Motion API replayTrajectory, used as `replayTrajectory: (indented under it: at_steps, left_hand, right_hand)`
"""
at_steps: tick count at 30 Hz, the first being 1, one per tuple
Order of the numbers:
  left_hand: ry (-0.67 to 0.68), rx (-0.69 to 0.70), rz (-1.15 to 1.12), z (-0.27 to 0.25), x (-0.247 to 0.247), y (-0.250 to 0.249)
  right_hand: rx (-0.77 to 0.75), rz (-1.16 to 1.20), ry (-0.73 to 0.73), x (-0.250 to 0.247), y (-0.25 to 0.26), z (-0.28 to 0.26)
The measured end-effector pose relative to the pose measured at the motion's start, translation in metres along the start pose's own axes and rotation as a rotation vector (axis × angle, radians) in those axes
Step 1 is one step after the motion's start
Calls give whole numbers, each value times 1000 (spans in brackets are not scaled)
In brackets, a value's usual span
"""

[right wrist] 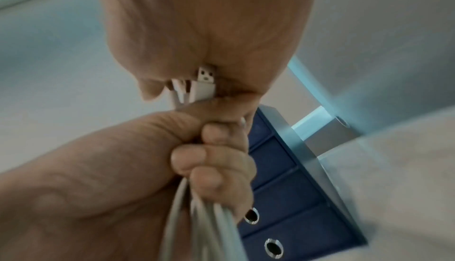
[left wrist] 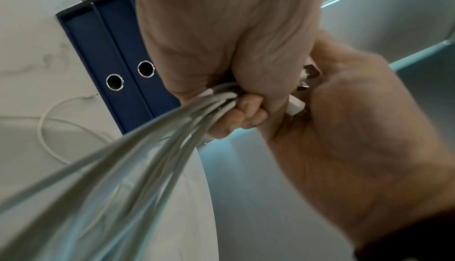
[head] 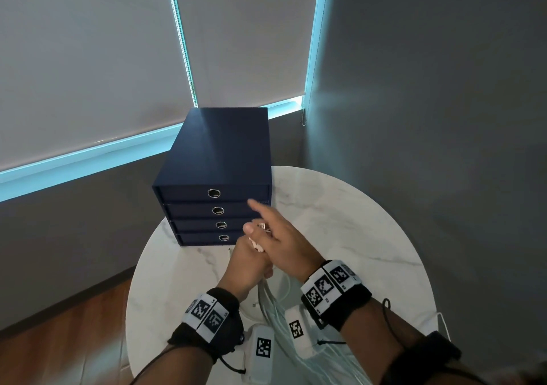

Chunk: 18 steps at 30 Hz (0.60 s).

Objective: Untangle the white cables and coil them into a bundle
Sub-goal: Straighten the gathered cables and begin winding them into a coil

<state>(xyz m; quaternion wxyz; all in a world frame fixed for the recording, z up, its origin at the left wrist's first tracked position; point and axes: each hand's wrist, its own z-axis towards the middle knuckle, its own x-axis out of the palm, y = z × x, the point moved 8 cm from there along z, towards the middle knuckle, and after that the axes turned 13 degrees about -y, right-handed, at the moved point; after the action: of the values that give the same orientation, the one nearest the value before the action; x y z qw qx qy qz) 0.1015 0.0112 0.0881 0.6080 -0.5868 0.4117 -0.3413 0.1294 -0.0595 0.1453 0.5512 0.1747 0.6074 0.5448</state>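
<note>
**Now gathering the plug ends**

Here we have both hands together above the table (head: 340, 207), just near the drawers (head: 213, 177). Our left hand (head: 251, 261) is fisted round the cables (left wrist: 152, 138), several strands side by side that trail down toward us. Our right hand (head: 284, 244) sits on top, thumb and palm nipping the plugs (right wrist: 204, 84) that stick out of the fist, forefinger pointing free. One more loop (left wrist: 49, 129) lies on the marble to the left. We judge the untangling largely done and the ends being evened. Next we should need a firm left grip while the right starts winding the strands.
</note>
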Motion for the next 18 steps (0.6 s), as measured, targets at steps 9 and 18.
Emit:
replayTrajectory:
  at_steps: [9, 18]
  left_hand:
    - [-154, -317, -692, 17, -9, 4]
    - [-268, -296, -870, 49, -58, -4]
  right_hand:
    - [496, 272, 313, 32, -89, -76]
    - [785, -343, 163, -99, -253, -178]
